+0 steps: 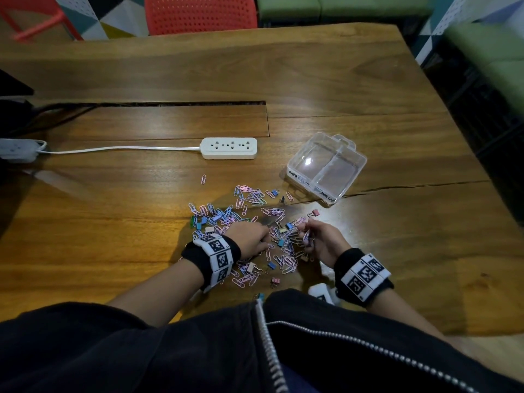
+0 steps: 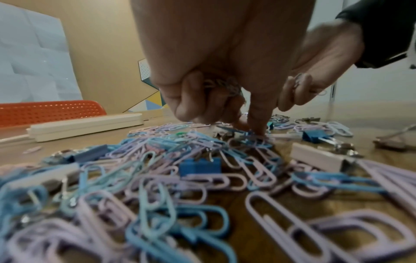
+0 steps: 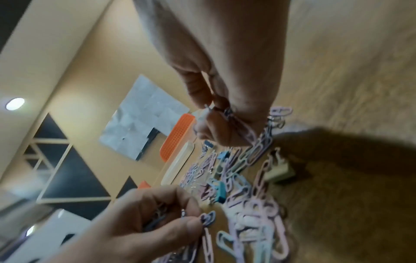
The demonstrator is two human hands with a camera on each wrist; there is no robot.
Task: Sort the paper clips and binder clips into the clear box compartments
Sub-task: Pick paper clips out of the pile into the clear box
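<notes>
Paper clips (image 1: 255,222) fill both curled hands above the pile.

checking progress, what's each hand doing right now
Left hand: curled around a bunch of paper clips.
Right hand: pinching a few paper clips.

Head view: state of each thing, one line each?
clear box: open, both compartments empty
paper clips: scattered on table, unsorted
binder clips: mixed into pile, unsorted
left hand: holds paper clips
right hand: holds paper clips
power strip: nothing plugged in
</notes>
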